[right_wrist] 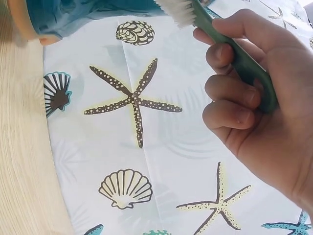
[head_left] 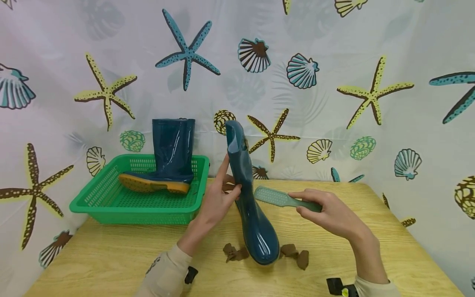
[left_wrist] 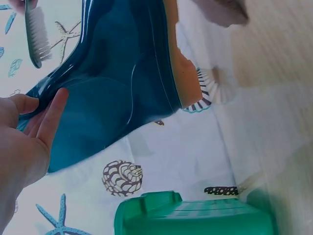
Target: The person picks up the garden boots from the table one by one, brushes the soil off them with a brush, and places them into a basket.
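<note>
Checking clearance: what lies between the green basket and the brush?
Head view: the left hand and the boot it grips lie between the green basket and the brush.

The left hand [head_left: 217, 201] and right hand [head_left: 331, 211] are bare. Left sleeve [head_left: 166, 273]: light beige, ends on the forearm; a small dark marking [head_left: 153, 265], illegible, lies on its left side. A small black block [head_left: 191, 275] is at its right side. Right sleeve [head_left: 375, 288]: beige; black angular part [head_left: 335, 286] and yellow-green spot [head_left: 345, 292] at its left.

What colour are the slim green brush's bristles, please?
The bristles are white, seen best in the right wrist view.
</note>
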A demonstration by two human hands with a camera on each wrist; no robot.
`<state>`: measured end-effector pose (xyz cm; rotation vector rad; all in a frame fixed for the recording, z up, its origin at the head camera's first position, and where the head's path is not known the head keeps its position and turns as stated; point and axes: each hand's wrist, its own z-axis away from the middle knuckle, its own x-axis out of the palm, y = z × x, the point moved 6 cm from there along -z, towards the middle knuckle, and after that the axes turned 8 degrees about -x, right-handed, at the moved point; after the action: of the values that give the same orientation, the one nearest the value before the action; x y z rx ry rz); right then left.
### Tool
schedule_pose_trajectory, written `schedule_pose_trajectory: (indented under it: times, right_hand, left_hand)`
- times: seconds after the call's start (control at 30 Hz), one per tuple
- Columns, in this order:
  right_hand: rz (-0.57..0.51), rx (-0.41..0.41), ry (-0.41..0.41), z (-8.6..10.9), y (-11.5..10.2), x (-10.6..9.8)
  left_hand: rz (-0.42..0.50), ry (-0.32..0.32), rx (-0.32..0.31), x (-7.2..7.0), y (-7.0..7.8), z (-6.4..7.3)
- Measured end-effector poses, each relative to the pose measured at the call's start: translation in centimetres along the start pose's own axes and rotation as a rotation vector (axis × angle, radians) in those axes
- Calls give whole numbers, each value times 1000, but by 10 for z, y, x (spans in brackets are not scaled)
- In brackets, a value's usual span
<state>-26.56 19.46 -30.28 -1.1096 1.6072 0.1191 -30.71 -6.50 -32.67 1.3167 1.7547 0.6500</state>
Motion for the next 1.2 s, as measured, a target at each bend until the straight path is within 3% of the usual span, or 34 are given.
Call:
schedule_pose_trajectory:
  times: [0.23, 0.4, 0.6, 0.83, 1.0, 1.2]
  right_hand:
    - [-7, -56, 16, -3, -7, 2]
    - [11, -55, 12, -2, -8, 3]
    - [10, -94, 2, -3, -9, 3]
    - [37, -136, 12, -5, -15, 3]
    - [79, -144, 2, -9, -17, 8]
    - [77, -133, -25, -10, -16, 10]
  left_hand:
    - [44, -69, 25, -5, 7, -2]
    - [-4, -111, 48, -9, 12, -2]
    - [-88, -133, 134, -12, 19, 0]
    - [-105, -132, 232, -16, 22, 0]
    - [-76, -127, 216, -17, 14, -2]
    - [-76, -189, 121, -8, -1, -4]
